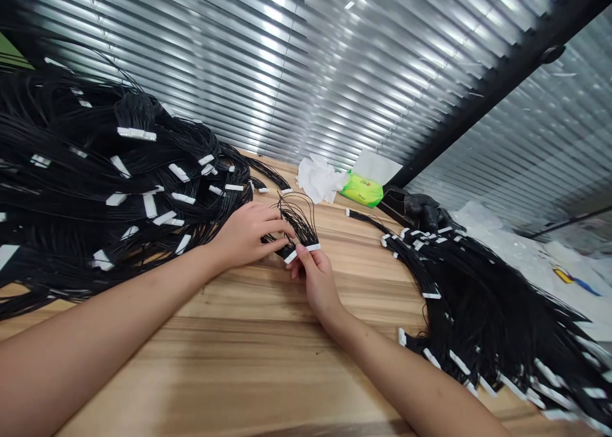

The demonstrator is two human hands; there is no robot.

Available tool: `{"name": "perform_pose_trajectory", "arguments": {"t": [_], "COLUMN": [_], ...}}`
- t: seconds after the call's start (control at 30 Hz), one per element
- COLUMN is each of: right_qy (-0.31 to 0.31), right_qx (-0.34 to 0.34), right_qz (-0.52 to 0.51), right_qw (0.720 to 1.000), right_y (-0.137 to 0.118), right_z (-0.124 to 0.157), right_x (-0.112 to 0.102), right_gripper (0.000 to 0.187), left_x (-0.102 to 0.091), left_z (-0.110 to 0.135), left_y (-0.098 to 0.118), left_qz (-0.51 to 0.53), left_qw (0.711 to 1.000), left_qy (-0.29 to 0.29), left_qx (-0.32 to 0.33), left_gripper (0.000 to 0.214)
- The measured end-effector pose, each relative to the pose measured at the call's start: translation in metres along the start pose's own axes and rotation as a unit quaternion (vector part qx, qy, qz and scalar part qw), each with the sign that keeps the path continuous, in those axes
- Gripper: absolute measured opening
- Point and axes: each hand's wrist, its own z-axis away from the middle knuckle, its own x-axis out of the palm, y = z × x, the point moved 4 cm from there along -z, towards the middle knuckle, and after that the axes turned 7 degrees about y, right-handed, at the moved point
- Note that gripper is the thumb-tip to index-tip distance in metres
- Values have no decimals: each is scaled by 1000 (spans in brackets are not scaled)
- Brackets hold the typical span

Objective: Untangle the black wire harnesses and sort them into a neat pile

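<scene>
My right hand (318, 281) pinches a white connector (313, 247) between thumb and fingers. Thin black wires (301, 217) fan out from the connector's far side and loop up over the wooden table. My left hand (255, 233) is just left of it, thumb and fingers closed around black wires close to the connector; the exact grip is partly hidden. Beside my left hand, a large heap of black wire harnesses (71, 214) with white connectors covers the table's left side.
A second pile of black harnesses (488, 309) lies at the right. Crumpled white tissue (318, 177) and a green tissue pack (362, 190) rest at the back against the corrugated metal wall (229, 61). A yellow-and-blue tool (574, 279) sits far right on a white surface.
</scene>
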Motion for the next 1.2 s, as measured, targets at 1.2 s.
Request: {"name": "perform_pose_trajectory", "arguments": {"t": [1.2], "right_qy": [-47], "right_qx": [-8], "right_qz": [15], "right_qw": [999], "right_y": [0], "right_z": [2], "right_x": [7], "right_gripper": [41], "left_x": [-7], "left_z": [5], "left_y": [2], "left_qz": [157], "left_qw": [972], "left_qy": [130], "left_qx": [-120], "left_gripper": [26]}}
